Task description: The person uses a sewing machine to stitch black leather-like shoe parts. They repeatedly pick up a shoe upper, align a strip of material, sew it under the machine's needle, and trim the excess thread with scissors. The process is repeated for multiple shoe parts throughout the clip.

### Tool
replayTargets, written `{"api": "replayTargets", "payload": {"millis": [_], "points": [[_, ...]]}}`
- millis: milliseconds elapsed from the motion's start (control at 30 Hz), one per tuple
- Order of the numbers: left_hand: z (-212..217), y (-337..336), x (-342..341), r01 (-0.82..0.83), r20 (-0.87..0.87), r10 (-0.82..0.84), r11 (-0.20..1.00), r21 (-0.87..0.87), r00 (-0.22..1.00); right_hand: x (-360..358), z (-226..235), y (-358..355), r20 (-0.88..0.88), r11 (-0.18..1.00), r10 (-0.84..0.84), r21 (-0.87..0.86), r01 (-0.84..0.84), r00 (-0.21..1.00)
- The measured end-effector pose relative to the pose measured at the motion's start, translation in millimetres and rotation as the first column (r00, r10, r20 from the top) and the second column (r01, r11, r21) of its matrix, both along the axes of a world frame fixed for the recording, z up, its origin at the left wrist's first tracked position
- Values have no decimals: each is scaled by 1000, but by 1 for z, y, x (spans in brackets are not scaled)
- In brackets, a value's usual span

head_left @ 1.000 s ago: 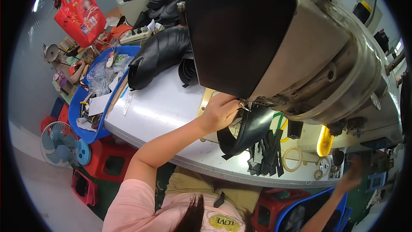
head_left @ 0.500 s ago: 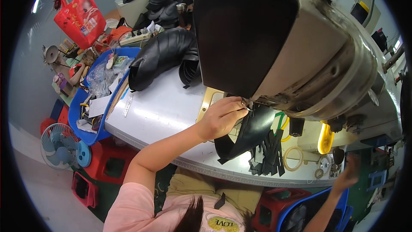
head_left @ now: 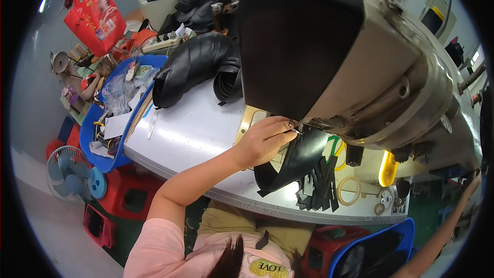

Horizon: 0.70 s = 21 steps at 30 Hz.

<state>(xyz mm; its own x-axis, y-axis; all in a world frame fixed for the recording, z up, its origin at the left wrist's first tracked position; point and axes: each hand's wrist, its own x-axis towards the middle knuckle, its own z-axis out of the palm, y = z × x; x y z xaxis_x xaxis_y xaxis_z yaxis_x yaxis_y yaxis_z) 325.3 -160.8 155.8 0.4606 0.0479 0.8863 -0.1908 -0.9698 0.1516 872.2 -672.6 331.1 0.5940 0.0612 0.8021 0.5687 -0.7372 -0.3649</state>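
Observation:
My left hand (head_left: pixel 263 141) is closed in a pinch under the head of a large sewing machine (head_left: pixel 381 67). Its fingertips meet at small metal parts by the needle area; whatever they pinch is too small to make out. Just beside those fingers a black leather-like piece (head_left: pixel 303 154) lies on the machine bed, its lower end curling toward the table edge. My right arm stretches far to the right, with the right hand (head_left: pixel 472 179) raised by the machine's far end. That hand is small and dim at the picture's rim, so its fingers do not show clearly.
Black strips (head_left: pixel 321 188) and a tan ring (head_left: pixel 349 191) lie right of the black piece. Rolled black pieces (head_left: pixel 193 67) rest on the white table (head_left: pixel 180 139). Blue bins (head_left: pixel 109 162) stand left. A lit yellow lamp (head_left: pixel 388 169) sits under the machine arm.
My right hand has moved up and to the right, from above the blue bin to the machine's far end. My left hand keeps its pinch in place. A person's arm shows more at the back.

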Motion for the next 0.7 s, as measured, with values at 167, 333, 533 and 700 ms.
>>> {"api": "replayTargets", "payload": {"millis": [167,333,533,700], "points": [[-4,3,1,69,14,-68,994,-86,998,-24,-44,-6,157,988,-96,131,76,983],[-10,11,8,57,50,-50,988,-145,997,-178,-57,75,319,967,-51,252,-33,946],[-2,4,7,-53,52,55,998,-32,997,-314,-141,158,255,806,522,165,-569,814],[21,-7,-34,-138,-142,141,990,32,980,-386,-184,262,-330,638,759,206,-742,562]]}}
